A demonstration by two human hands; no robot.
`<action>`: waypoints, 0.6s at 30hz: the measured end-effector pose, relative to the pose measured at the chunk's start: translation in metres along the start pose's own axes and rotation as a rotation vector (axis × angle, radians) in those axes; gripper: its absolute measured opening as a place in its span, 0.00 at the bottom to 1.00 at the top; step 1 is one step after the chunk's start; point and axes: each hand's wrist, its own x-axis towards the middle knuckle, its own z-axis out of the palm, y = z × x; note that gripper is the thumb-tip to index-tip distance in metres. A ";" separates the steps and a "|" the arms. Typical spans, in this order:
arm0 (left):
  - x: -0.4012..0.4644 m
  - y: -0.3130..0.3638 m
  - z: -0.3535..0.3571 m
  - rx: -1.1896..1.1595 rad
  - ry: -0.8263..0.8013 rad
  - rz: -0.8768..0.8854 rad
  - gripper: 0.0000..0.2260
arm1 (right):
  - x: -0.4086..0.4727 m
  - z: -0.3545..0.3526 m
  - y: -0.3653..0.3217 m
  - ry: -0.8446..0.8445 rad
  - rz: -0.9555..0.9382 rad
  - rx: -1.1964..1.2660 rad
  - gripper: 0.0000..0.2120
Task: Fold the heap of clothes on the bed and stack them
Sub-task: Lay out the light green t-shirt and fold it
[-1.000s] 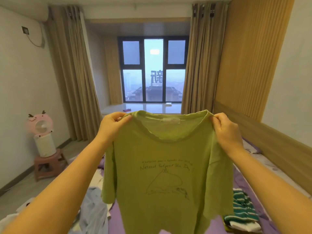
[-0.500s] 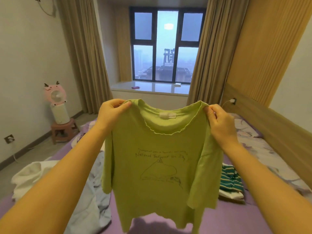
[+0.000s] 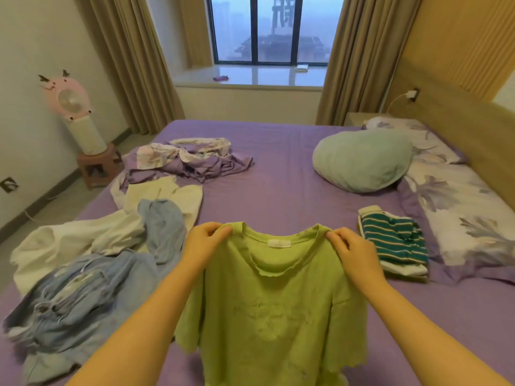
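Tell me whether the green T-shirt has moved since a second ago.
Yes. The green T-shirt has come down: its collar was level with the window sill, and now sits low over the purple bed, near the striped folded top.

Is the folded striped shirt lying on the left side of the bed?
No, the striped shirt lies right of the right hand, beside the floral pillow.

One green T-shirt (image 3: 273,310), one folded striped garment (image 3: 395,240), two pillows (image 3: 362,160), two hands (image 3: 204,243).

A purple-sheeted bed (image 3: 281,168) is carrying an unfolded heap of clothes (image 3: 92,260) lying at its left; a folded striped garment (image 3: 395,240) is resting at right beside a floral pillow (image 3: 459,207); a green cushion (image 3: 362,160) is sitting farther back.
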 end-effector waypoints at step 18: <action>0.189 -0.237 0.111 0.451 -0.298 -0.228 0.11 | 0.095 0.237 0.169 -0.212 0.503 -0.057 0.07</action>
